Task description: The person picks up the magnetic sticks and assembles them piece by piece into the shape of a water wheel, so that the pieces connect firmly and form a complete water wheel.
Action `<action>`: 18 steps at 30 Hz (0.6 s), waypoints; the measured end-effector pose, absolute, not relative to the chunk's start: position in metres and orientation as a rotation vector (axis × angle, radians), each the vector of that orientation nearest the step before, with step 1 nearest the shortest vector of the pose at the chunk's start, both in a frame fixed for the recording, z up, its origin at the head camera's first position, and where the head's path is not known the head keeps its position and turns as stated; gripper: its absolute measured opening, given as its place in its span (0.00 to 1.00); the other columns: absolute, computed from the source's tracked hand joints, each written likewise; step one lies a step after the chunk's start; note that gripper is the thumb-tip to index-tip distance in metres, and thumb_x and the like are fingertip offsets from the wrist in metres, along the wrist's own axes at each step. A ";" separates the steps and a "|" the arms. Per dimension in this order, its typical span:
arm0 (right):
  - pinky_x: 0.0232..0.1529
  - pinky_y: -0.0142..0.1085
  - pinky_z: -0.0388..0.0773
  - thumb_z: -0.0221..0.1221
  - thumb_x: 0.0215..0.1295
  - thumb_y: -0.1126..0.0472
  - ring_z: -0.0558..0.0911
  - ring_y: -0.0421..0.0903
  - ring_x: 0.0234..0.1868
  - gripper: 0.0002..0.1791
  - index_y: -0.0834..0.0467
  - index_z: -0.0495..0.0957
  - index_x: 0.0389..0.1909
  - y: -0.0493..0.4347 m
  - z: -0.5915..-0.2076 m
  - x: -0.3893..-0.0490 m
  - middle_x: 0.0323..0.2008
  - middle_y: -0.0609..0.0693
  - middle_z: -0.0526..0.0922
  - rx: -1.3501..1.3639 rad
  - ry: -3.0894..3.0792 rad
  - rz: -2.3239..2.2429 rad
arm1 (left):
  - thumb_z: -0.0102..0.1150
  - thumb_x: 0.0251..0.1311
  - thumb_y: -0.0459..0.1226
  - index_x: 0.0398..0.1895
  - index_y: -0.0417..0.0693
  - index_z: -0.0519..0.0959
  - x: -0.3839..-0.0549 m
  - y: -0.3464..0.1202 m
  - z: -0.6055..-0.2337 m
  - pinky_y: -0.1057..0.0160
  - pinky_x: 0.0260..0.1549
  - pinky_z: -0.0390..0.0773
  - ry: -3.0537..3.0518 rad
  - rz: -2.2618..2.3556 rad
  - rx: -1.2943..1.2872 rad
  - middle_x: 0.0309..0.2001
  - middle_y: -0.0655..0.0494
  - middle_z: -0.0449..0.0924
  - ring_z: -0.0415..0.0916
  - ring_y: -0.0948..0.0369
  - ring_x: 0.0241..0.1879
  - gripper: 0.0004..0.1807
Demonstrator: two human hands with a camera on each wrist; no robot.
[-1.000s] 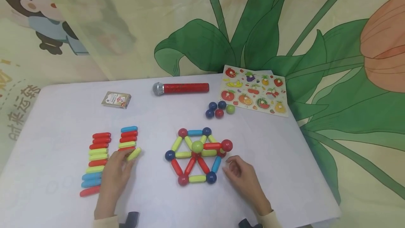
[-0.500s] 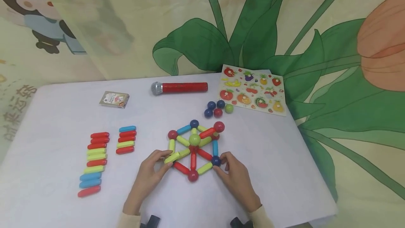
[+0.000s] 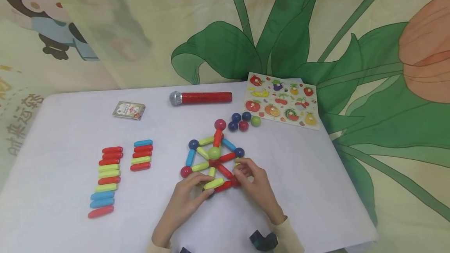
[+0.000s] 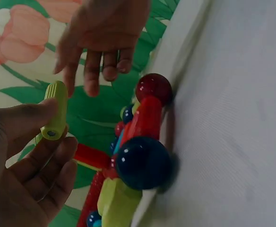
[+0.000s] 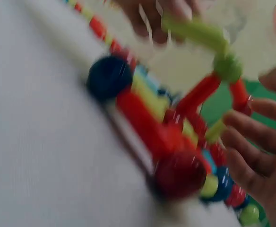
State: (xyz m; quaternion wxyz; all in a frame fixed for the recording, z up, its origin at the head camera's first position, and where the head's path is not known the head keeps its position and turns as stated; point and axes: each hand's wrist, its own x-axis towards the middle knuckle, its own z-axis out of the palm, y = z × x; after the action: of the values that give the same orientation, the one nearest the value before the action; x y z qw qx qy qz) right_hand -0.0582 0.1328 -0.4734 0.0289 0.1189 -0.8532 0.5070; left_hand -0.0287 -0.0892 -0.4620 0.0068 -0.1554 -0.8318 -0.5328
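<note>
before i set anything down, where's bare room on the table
The table is bare right of the right hand, below the fruit board, and between loose sticks and frame. Crowded: the frame, the left hand at its near edge.

Both forearms reach in over the near edge of the desk (image 3: 327, 190) and slant toward each other, cream-coloured sleeves (image 3: 286, 237) ending short of the bare wrists (image 3: 275, 214). The left hand (image 3: 183, 199) is roughly midway between the desk's left and right edges, its thumb (image 4: 29, 116) and index finger pinching, the other fingers (image 4: 57, 184) curled. The right hand (image 3: 258, 186), nearer the right edge, has its fingers (image 5: 251, 142) loosely bent and slightly apart.
</note>
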 end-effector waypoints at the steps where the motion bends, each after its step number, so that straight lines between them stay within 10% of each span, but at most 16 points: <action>1: 0.33 0.30 0.78 0.62 0.63 0.64 0.79 0.38 0.31 0.15 0.60 0.77 0.50 0.131 -0.470 -0.056 0.34 0.47 0.83 0.425 -2.600 1.678 | 0.71 0.49 0.31 0.47 0.53 0.81 -0.032 -0.086 -0.460 0.65 0.41 0.80 -2.585 -1.664 -0.513 0.42 0.68 0.80 0.76 0.68 0.40 0.20; 10: 0.38 0.30 0.81 0.60 0.64 0.68 0.80 0.44 0.35 0.13 0.66 0.76 0.48 0.127 -0.463 -0.066 0.39 0.57 0.81 0.280 -2.398 2.078 | 0.71 0.49 0.32 0.47 0.51 0.79 -0.049 -0.088 -0.451 0.61 0.41 0.81 -2.552 -1.530 -0.476 0.43 0.62 0.79 0.77 0.64 0.43 0.20; 18: 0.42 0.40 0.83 0.59 0.65 0.67 0.80 0.63 0.38 0.13 0.68 0.75 0.49 0.132 -0.463 -0.089 0.39 0.62 0.80 0.127 -2.258 2.157 | 0.68 0.54 0.34 0.48 0.47 0.76 -0.051 -0.169 -0.470 0.54 0.51 0.77 -2.674 -1.119 0.129 0.49 0.53 0.75 0.72 0.56 0.52 0.18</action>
State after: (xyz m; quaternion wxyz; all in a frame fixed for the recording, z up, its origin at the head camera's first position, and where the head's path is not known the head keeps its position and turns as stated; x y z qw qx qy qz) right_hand -0.0886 0.1318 -0.4630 0.0081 0.0407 -0.7224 0.6902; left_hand -0.0511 -0.1694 -0.4699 0.1197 0.0441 -0.9150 -0.3828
